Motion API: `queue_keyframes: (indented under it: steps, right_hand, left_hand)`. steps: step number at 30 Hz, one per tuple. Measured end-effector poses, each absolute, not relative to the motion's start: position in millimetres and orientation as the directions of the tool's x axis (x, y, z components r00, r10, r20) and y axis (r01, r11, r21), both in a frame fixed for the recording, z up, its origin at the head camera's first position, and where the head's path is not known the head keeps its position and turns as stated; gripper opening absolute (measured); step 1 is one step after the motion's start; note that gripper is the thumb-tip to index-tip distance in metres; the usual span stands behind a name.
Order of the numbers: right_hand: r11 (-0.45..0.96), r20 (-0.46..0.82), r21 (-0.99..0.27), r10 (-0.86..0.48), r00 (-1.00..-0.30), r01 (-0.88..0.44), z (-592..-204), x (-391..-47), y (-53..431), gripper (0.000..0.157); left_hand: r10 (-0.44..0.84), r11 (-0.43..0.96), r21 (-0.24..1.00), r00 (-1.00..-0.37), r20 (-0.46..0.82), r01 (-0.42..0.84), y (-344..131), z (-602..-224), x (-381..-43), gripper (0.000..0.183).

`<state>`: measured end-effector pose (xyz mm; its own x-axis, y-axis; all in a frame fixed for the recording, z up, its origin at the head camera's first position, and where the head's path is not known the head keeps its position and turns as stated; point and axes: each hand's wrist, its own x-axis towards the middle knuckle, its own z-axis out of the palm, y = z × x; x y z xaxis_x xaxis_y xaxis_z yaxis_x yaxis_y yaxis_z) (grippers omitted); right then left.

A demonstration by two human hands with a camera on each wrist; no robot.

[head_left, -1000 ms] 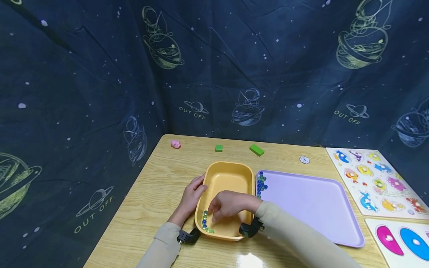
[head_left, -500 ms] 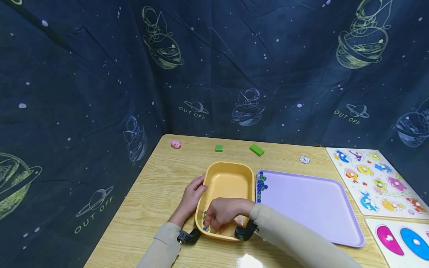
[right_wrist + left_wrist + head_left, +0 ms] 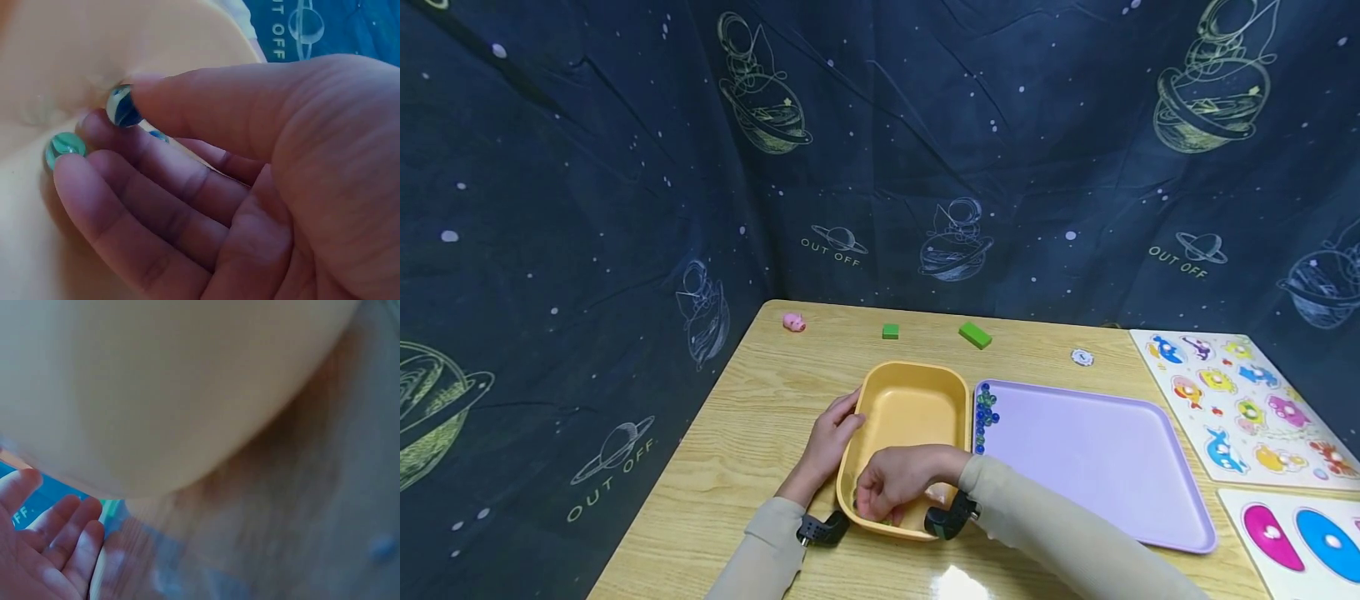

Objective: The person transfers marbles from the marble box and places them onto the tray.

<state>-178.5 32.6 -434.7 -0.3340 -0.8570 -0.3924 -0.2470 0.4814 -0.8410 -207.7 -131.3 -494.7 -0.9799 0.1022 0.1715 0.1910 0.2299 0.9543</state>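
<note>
1. Purple tray (image 3: 1086,458): marbles (image 3: 985,408) along left edge.
2. Yellow bin (image 3: 913,412): left of tray.
3. Left hand (image 3: 831,435): against bin's left wall, fingers loosely extended.
4. Right hand (image 3: 897,479): inside bin, near-left corner; thumb and finger pinch blue-and-white marble (image 3: 122,106).
5. Green marble (image 3: 65,144): in bin, at a right fingertip.

We see dark blue cloth (image 3: 880,150) behind and left of a pale wood-grained bench (image 3: 730,417), creased and printed with ringed planets (image 3: 1210,108), white dots and "OUT OFF" lettering (image 3: 830,252); bright glare (image 3: 958,583) shines near us.
</note>
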Motion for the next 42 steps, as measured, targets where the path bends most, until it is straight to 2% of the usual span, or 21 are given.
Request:
queue_keyframes:
  steps: [5, 9, 15, 22, 29, 36, 42]
  right_hand:
    - [0.492, -0.361, -0.791, -0.856, -0.371, -0.365, -426, -179, 38, 0.008]
    - [0.485, -0.274, -0.751, -0.846, -0.457, -0.448, -413, -184, 49, 0.012]
    - [0.442, -0.152, -0.798, -0.806, -0.571, -0.411, -397, -192, 72, 0.011]
    - [0.354, 0.016, -0.824, -0.767, -0.641, -0.443, -398, -193, 99, 0.009]
    - [0.386, 0.053, -0.826, -0.673, -0.737, -0.412, -401, -193, 136, 0.011]
    - [0.428, 0.118, -0.83, -0.491, -0.863, -0.357, -410, -192, 170, 0.014]
    - [0.469, 0.107, -0.829, -0.4, -0.91, -0.304, -440, -200, 192, 0.018]
  left_hand:
    - [0.126, 0.217, 0.958, -0.978, 0.164, 0.188, -130, -481, -201, 0.041]
    - [0.111, 0.233, 0.957, -0.982, 0.15, 0.173, -130, -488, -204, 0.042]
    - [0.109, 0.229, 0.963, -0.987, 0.12, 0.142, -132, -491, -206, 0.042]
    - [0.136, 0.243, 0.958, -0.983, 0.124, 0.155, -129, -468, -195, 0.043]
    - [0.132, 0.248, 0.954, -0.982, 0.137, 0.167, -127, -463, -192, 0.043]
    - [0.128, 0.246, 0.955, -0.982, 0.136, 0.164, -126, -466, -193, 0.043]
    - [0.124, 0.256, 0.955, -0.985, 0.123, 0.151, -127, -466, -193, 0.043]
